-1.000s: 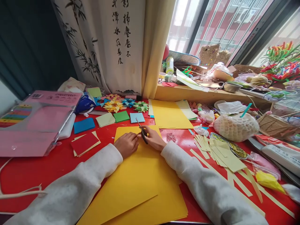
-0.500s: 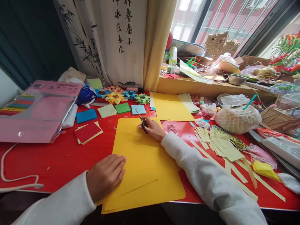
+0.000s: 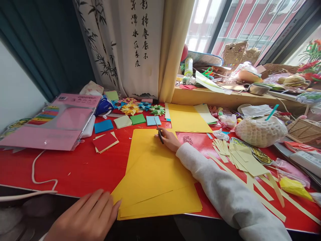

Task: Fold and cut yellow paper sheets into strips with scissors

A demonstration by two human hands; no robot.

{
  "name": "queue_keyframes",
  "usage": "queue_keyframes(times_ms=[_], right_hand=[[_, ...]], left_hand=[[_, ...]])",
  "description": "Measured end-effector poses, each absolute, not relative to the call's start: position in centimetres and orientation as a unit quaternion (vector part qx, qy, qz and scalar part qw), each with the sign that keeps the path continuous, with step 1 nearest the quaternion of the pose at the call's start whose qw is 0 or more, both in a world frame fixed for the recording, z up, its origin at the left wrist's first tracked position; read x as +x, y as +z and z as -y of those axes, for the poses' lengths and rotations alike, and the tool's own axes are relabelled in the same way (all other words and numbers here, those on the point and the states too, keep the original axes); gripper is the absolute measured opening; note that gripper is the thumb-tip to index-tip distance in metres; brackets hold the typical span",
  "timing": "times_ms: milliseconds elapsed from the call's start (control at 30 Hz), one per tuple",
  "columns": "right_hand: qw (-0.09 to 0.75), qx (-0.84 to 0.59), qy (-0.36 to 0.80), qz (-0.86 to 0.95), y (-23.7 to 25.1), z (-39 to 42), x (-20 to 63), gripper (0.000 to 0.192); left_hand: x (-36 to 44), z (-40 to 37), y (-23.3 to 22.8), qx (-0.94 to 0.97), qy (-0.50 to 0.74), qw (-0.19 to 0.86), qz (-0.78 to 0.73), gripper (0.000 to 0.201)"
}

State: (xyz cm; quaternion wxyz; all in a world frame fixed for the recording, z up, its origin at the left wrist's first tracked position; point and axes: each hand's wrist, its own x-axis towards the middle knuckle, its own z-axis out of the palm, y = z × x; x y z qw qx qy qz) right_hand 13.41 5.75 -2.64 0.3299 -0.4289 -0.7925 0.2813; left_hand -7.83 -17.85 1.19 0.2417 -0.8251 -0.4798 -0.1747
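A stack of yellow paper sheets point(image 3: 160, 160) lies in front of me, its near edge jutting past the table. At its lower left corner, my left hand point(image 3: 86, 214) has the corner of the skewed top sheet between thumb and fingers; the exact grip is partly hidden. My right hand point(image 3: 169, 139) rests near the far edge of the stack and holds dark-handled scissors point(image 3: 160, 135). The blades point away, towards a light blue paper square point(image 3: 151, 121).
Left are a pink package point(image 3: 47, 139), a white cord point(image 3: 33, 174), blue paper point(image 3: 103, 126) and red paper point(image 3: 106, 142). Folded paper flowers point(image 3: 130, 108) and another yellow stack point(image 3: 189, 117) lie behind. Cream paper strips point(image 3: 250, 184) and a net-wrapped bundle point(image 3: 260, 130) are right.
My left hand has slid from on top of the yellow paper down and left to its corner. The right hand still holds the scissors in nearly the same place. The view has shifted left.
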Motion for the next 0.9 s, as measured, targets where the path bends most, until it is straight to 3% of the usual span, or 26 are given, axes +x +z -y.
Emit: queue_keyframes(times_ms=[200, 300, 367, 733, 900], right_hand=[[0.449, -0.439, 0.316, 0.711, -2.5, -5.9, 13.8, 0.040], [0.506, -0.433, 0.341, 0.663, -2.5, -6.2, 14.0, 0.039], [0.525, -0.438, 0.346, 0.642, -2.6, -6.4, 14.1, 0.039], [0.523, -0.436, 0.342, 0.648, -2.2, -6.0, 14.2, 0.039], [0.482, -0.447, 0.257, 0.708, -1.5, -6.1, 14.5, 0.036]], left_hand=[[-1.9, 8.8, 2.8, -0.806, 0.022, 0.176, 0.565, 0.023], [-0.3, 3.4, 2.1, -0.783, -0.015, 0.014, 0.621, 0.019], [-0.1, 0.3, 1.7, -0.764, -0.024, -0.028, 0.645, 0.019], [-2.2, -5.0, -0.6, -0.698, -0.063, -0.276, 0.658, 0.028], [-2.7, -5.1, 0.2, -0.718, -0.109, -0.305, 0.616, 0.025]])
